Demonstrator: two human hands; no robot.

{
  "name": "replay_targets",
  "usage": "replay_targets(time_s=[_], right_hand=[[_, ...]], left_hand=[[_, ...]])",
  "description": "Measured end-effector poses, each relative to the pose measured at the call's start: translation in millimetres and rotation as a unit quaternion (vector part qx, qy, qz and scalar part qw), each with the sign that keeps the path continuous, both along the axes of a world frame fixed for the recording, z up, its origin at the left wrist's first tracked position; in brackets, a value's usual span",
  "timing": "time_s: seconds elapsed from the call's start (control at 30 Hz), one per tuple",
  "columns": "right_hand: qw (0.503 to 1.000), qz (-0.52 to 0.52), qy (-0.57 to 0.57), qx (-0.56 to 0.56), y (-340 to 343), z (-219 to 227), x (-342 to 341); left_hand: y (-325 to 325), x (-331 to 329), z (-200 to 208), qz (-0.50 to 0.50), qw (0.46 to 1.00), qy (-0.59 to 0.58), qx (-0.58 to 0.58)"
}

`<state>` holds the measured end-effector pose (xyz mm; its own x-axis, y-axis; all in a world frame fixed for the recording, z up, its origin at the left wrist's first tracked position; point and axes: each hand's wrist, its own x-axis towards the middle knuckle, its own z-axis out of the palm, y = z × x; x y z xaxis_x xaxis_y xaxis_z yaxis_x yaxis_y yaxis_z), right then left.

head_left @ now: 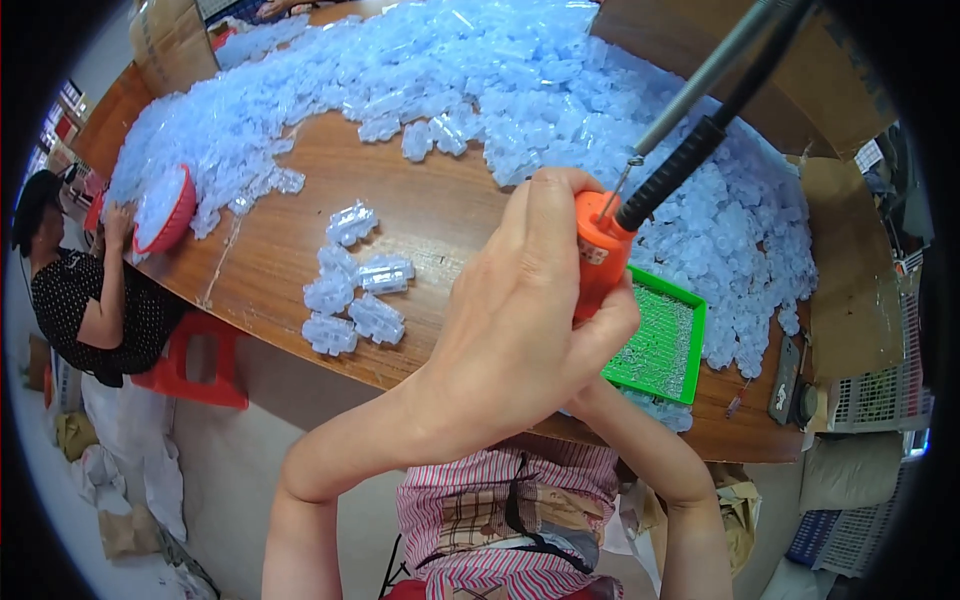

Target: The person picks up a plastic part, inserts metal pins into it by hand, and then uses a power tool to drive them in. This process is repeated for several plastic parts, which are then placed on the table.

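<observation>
My left hand (pixel 510 320) is closed around an orange-bodied electric screwdriver (pixel 597 265), which hangs from a black cord and a metal spring hanger. Its lower end is hidden behind the hand. My right forearm (pixel 655 450) reaches in beneath the left; the right hand itself is covered by the left, so its fingers and anything in them are out of sight. Just beyond the screwdriver lies a green tray (pixel 697 345) holding many small metal pieces that look like screws. Left of my hands, several clear plastic parts (pixel 350 280) sit grouped on the wooden table (pixel 270 300).
A large heap of clear plastic parts (pixel 400 60) spreads across the back and right of the table. Cardboard (pixel 850 270) stands along the right edge, near a dark phone (pixel 785 380). At far left a person (pixel 85 300) sits by a red basket (pixel 178 215) of parts.
</observation>
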<state>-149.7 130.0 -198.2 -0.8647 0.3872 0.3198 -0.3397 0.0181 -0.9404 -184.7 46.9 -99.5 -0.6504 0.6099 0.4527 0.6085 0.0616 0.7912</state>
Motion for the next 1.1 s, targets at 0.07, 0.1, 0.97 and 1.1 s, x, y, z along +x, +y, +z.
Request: replay_targets(time_s=[0.07, 0.1, 0.97, 1.1], right_hand=[[1.0, -0.02, -0.014, 0.019, 8, 6, 13], [0.999, -0.019, -0.019, 0.018, 8, 4, 15], [0.997, -0.018, -0.079, 0.009, -6, -25, 32], [0.996, -0.021, -0.083, 0.011, -9, -25, 33]], left_hand=[[5, 7, 6, -0.022, 1.0, -0.016, 0.009], [4, 7, 4, -0.026, 0.999, -0.024, 0.014], [-7, 8, -13, 0.006, 1.0, -0.015, 0.003], [-8, 9, -13, 0.005, 1.0, -0.03, -0.002]])
